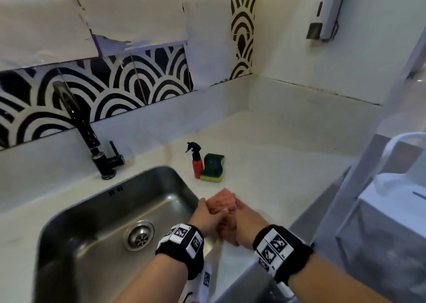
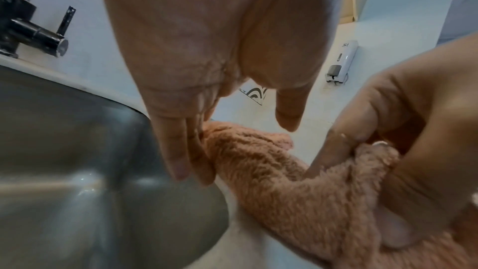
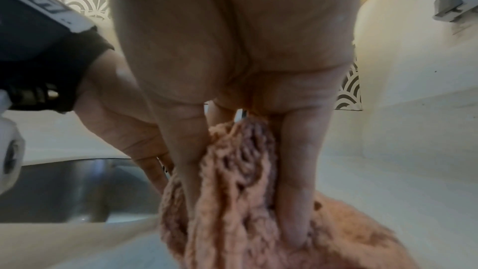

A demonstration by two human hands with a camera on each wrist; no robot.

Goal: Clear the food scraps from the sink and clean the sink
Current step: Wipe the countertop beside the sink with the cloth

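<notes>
The steel sink [image 1: 96, 213] shows a bare basin with its drain [image 1: 139, 235]; I see no scraps in it. A fluffy pink cloth [image 1: 222, 201] lies bunched on the counter at the sink's right rim. My right hand [image 1: 244, 215] grips it: in the right wrist view the thumb and fingers [image 3: 294, 201] squeeze a fold of the cloth [image 3: 232, 191]. My left hand [image 1: 209, 217] lies against the cloth's left side over the rim. Its fingers [image 2: 181, 150] are straight and touch the cloth [image 2: 271, 181], the thumb lifted clear above it.
A black faucet [image 1: 92, 141] stands behind the sink. A red spray bottle [image 1: 197, 164] and a green and yellow sponge [image 1: 213, 168] sit on the white counter [image 1: 276, 164] just beyond my hands. A soap dispenser [image 1: 327, 10] hangs on the right wall. A white container [image 1: 391, 210] stands at right.
</notes>
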